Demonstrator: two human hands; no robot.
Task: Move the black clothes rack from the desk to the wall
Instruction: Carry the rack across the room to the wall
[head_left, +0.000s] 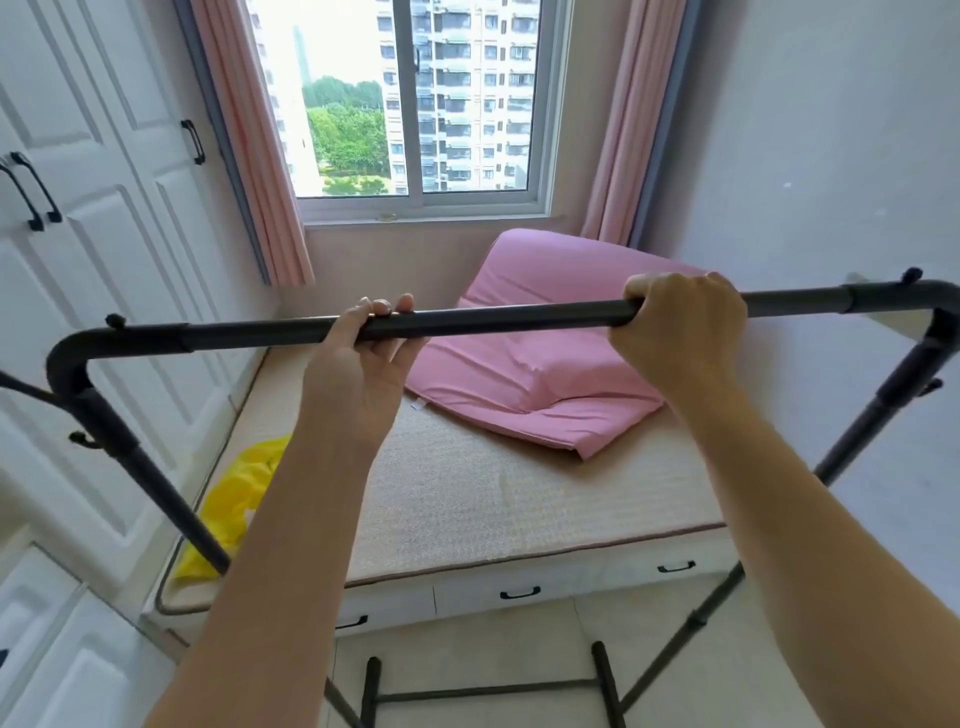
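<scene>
Both forearms ran up from 6 o'clock to the top bar of the black clothes rack, which crossed the frame from 9 to 3 o'clock. Left hand held the bar underhand, palm up, fingers curled over the top of the tube and closed on it. Right hand held it overhand, fist wrapped fully round, just right of centre. Hands were apart, bar between them roughly level, slightly higher at 3 o'clock.

Rack uprights dropped away at 8 and 4 o'clock; base feet and a cross strut showed at 6 o'clock over the tiled floor. Couldn't tell whether the feet were touching the floor or lifted.

No desk in view, so the rack looked clear of its start point; I judged it mid-carry. Ahead at 12 o'clock: bed platform with a pink pillow, yellow bag at 8 o'clock, window beyond. Wardrobe doors at 9 o'clock, bare wall at 2 o'clock.

Left to do, as I read it: bring the rack up against a wall, probably the bare one, set it down, release.
</scene>
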